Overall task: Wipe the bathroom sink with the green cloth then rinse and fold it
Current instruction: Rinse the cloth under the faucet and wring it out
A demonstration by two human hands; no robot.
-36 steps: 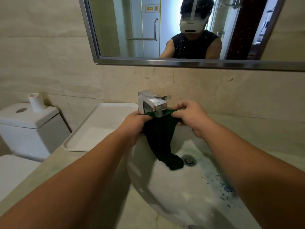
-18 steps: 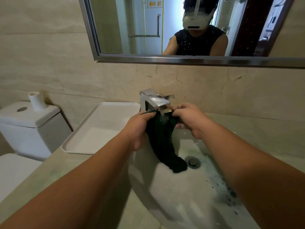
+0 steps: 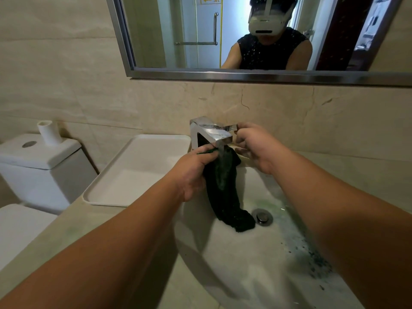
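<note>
The left hand (image 3: 196,168) grips the top of the green cloth (image 3: 225,188), fingers closed round a bunched edge just under the tap (image 3: 211,132). The cloth looks very dark and wet; it hangs from that hand down the inner wall of the sink (image 3: 234,264), and its lower end lies crumpled on the basin floor just beside the drain (image 3: 262,216). A thin stream of water falls from the tap's spout onto the upper part of the cloth. The right hand (image 3: 256,148) is at the tap, its fingertips touching the flat lever that juts out on the right side; the fingers are curled but hold no cloth, and whether they pinch the lever or only rest against it cannot be told. Dark green specks and a faint green tint mark the basin on the right, below the right forearm. The sink is set in a pale stone bench (image 3: 55,237). A white tray (image 3: 133,172) stands on the bench to the left of the sink, its near corner close to the left wrist. Further left is a toilet tank (image 3: 38,157) with a small white tube (image 3: 48,132) upright on its lid. A mirror (image 3: 169,36) on the wall above shows a person in a dark sleeveless top wearing a headset.
</note>
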